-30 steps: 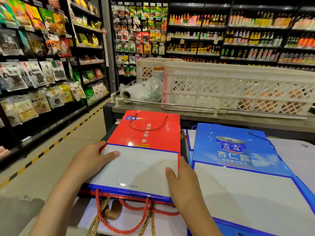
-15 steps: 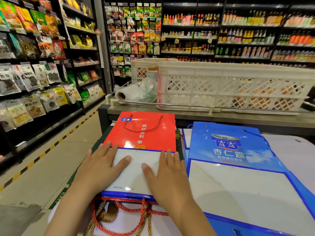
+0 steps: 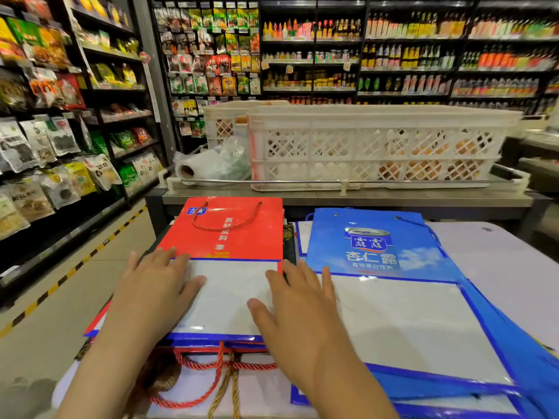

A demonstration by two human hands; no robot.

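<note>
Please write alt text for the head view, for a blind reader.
The left hand and the right hand press flat on a folded red bag on a table. A blue bag lies to its right; white crates and shop shelves stand behind.

You see an evenly lit store under bright overhead light, with soft, faint shadows. Glare glints off the glossy blue bag (image 3: 366, 237). The shelves (image 3: 408, 55) look smeared by motion blur, and the wide lens bends straight lines near the edges.

Both forearms reach forward; left hand (image 3: 154, 287) and right hand (image 3: 298, 309) lie palm-down, fingers straight, side by side.
</note>
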